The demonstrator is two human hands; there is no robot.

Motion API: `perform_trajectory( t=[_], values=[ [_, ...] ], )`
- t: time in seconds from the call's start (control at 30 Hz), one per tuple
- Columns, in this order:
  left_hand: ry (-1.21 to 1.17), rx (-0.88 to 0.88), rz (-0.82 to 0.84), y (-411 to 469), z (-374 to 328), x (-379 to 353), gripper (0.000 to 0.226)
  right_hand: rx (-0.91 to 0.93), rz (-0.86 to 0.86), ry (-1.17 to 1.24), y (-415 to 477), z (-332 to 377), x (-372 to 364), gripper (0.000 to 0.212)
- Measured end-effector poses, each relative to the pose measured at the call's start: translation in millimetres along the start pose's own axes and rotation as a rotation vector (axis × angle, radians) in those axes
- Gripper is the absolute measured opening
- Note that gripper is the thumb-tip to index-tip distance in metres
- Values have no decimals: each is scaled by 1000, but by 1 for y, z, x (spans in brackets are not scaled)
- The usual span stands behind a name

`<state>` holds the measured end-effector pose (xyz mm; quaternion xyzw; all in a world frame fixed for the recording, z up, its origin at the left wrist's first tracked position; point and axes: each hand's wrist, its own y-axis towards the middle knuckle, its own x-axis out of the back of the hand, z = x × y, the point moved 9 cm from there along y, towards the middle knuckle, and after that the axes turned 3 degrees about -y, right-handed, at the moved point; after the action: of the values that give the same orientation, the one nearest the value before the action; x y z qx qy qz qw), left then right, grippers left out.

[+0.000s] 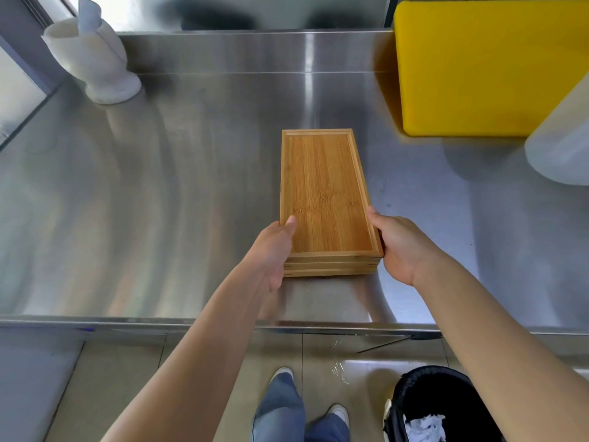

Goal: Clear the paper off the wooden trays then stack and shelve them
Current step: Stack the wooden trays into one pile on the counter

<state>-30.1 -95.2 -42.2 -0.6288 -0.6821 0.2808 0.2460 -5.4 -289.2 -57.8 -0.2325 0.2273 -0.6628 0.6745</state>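
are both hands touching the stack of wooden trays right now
Touching. The head view shows the left hand with its thumb on the top tray's rim and the right hand pressed against the right side of the stack of wooden trays.

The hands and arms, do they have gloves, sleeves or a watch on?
No. The left hand and the right hand are bare: no gloves, no rings on the fingers that show, no watch or band at the wrists. Both forearms are bare too; no sleeve shows anywhere in the picture.

Beside the tray stack [328,199], the yellow board [487,65] and pale container [564,145] are cut by the right edge; lower trays are mostly hidden beneath the top one.
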Motion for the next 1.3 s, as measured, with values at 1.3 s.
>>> perform_trajectory(
  t=[1.3],
  values=[
    [-69, -431, 187, -42, -55, -4, 41, 255, -98, -111, -49, 56, -20, 50]
  ],
)
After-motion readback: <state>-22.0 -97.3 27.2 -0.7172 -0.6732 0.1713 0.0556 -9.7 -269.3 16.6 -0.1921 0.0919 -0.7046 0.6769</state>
